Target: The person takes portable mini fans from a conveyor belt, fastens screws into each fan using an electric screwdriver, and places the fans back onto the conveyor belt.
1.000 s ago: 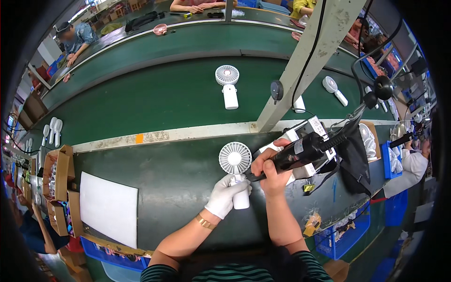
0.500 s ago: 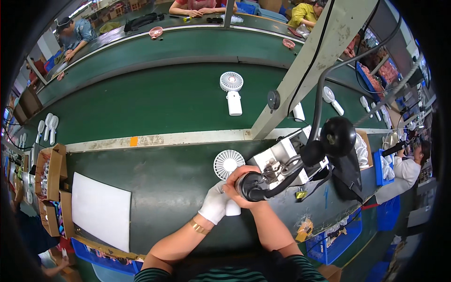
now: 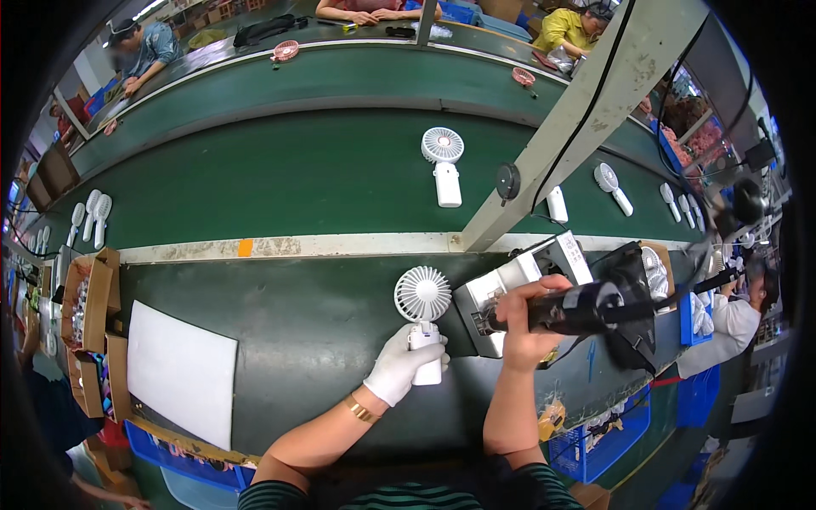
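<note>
A white handheld fan [image 3: 422, 295] is gripped by its handle in my left hand [image 3: 398, 365], which wears a white glove. The fan's round slatted head points away from me over the bench. My bare right hand [image 3: 529, 333] is wrapped round a black electric screwdriver [image 3: 576, 308], tilted nearly level. Its tip end is at a white and grey box-shaped machine [image 3: 508, 280], probably a screw feeder; the hand partly hides the exact contact. A cable runs off from the screwdriver's rear to the right.
A white foam sheet [image 3: 183, 374] lies left, beside cardboard boxes [image 3: 95, 297] of small parts. Beyond the bench edge, a green conveyor [image 3: 323, 183] carries another fan [image 3: 444, 146] and more white ones. A slanted metal post [image 3: 586, 127] rises right of centre. A black bag [image 3: 625, 340] lies right.
The screwdriver has moved right from the fan to the machine and tipped over with my right hand. My left hand keeps the fan, now with its handle uncovered.
</note>
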Motion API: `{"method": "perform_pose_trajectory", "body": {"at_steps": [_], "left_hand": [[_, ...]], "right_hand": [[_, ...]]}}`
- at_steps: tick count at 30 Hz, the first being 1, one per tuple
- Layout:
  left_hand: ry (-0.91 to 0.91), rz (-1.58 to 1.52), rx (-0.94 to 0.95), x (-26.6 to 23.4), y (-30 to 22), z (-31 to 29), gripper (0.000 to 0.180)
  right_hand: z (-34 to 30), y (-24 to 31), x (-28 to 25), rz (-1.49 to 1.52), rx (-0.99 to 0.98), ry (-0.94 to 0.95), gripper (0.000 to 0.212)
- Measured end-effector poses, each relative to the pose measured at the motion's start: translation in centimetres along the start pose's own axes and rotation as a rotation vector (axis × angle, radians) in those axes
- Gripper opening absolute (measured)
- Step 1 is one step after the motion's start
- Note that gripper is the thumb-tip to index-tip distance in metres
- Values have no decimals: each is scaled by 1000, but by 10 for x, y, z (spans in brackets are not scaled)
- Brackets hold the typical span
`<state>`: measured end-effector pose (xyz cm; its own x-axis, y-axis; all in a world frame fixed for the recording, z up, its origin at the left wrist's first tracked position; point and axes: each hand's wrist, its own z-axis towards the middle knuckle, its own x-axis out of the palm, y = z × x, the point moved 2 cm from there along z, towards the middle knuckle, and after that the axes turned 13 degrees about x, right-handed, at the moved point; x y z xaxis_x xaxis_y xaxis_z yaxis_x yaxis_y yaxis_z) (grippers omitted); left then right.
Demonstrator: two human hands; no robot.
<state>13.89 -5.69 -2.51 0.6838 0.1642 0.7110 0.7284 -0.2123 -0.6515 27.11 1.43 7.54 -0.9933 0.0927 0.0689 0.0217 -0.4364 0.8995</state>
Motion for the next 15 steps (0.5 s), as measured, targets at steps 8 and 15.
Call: {"method": "perform_pose_trajectory", "body": {"at_steps": [8, 15], "left_hand": [[62, 93, -3, 6, 3, -4, 38], [44, 395, 112, 0, 17, -3, 35]], "right_hand": [[-8, -4, 16, 167, 340, 65, 40], [-27, -16, 38, 516, 318, 195, 54]]}}
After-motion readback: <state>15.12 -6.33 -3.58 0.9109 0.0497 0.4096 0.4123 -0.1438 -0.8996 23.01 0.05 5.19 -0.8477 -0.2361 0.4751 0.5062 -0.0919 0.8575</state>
